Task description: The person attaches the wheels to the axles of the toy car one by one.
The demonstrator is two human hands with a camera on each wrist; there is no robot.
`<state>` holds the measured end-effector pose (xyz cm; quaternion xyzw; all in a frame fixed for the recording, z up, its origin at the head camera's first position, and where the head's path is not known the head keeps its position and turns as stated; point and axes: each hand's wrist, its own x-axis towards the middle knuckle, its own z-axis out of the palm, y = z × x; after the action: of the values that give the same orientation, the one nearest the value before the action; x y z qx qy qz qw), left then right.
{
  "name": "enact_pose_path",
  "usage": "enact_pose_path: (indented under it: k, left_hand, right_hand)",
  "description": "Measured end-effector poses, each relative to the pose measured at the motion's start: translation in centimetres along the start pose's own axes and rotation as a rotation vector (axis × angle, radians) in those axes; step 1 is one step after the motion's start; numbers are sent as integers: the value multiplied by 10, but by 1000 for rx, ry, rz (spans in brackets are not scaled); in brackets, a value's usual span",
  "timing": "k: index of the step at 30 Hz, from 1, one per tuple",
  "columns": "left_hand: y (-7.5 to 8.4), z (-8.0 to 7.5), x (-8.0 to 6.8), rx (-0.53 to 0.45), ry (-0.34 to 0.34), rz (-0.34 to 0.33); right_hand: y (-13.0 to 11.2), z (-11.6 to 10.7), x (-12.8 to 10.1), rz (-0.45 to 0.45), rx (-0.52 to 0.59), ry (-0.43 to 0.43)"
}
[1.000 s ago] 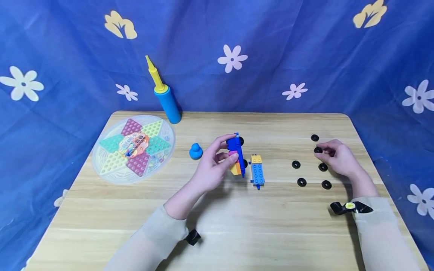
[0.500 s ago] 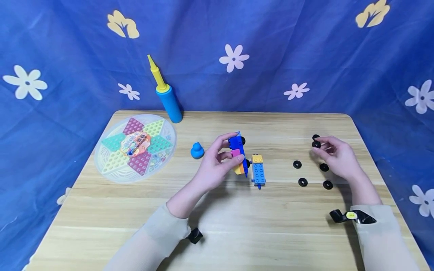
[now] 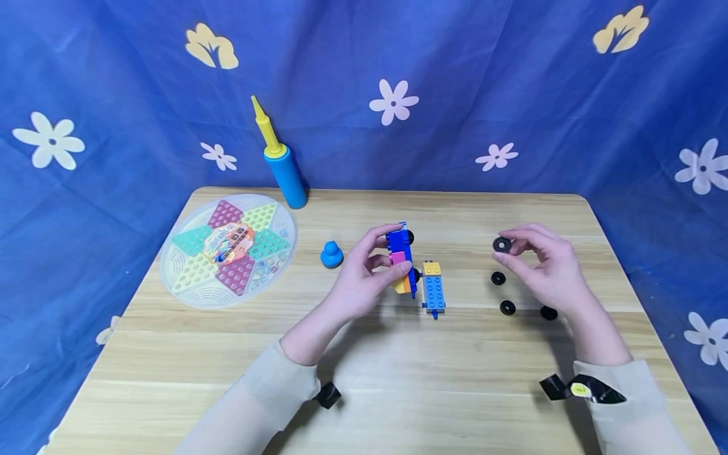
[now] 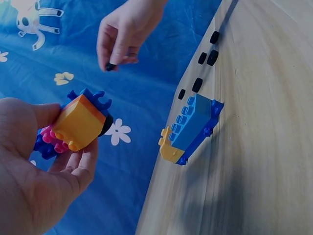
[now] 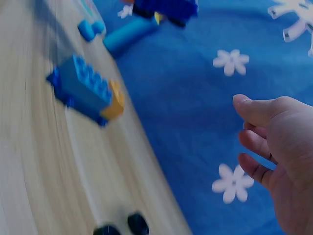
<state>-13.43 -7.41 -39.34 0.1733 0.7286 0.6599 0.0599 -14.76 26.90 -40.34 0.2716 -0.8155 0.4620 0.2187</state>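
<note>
My left hand (image 3: 358, 284) grips a toy block car (image 3: 400, 259), raised above the table. It has a blue base, pink and yellow-orange bricks, and black wheels along its right side. Between thumb and fingertips my right hand (image 3: 548, 272) pinches a small black toy wheel (image 3: 502, 245), held upright in the air; the hand covers that wheel in the right wrist view. Between the hands, a second block car (image 3: 433, 292) with light-blue and yellow bricks stands on the table, bare axle stubs showing at its sides. Several loose black wheels (image 4: 197, 84) lie near the right hand.
A small blue knobbed toy (image 3: 332, 254) sits left of the left hand. Farther left lies a round Chinese checkers board (image 3: 176, 284), with a blue and yellow hand pump (image 3: 286, 180) standing behind it. Blue flowered cloth (image 3: 318, 76) hangs along the table's back and sides.
My right hand has lifted one wheel from among the loose ones and moved left with it. The left hand keeps its hold on the block car, nearly still.
</note>
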Motion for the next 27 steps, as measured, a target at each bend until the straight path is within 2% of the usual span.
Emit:
enact_pose_path:
  k: [7, 16, 23, 27]
  left_hand:
    - [4, 2, 2, -21, -27, 0]
    - [8, 6, 2, -46, -38, -4]
    - [8, 7, 3, -35, -31, 9]
    - [8, 7, 3, -33, -22, 12]
  right_hand:
    - [-38, 18, 9, -99, 35, -60]
    - [-66, 45, 4, -52, 97, -201]
    - [-82, 66, 8, -151, 152, -213]
    - [-86, 74, 9, -181, 130, -201]
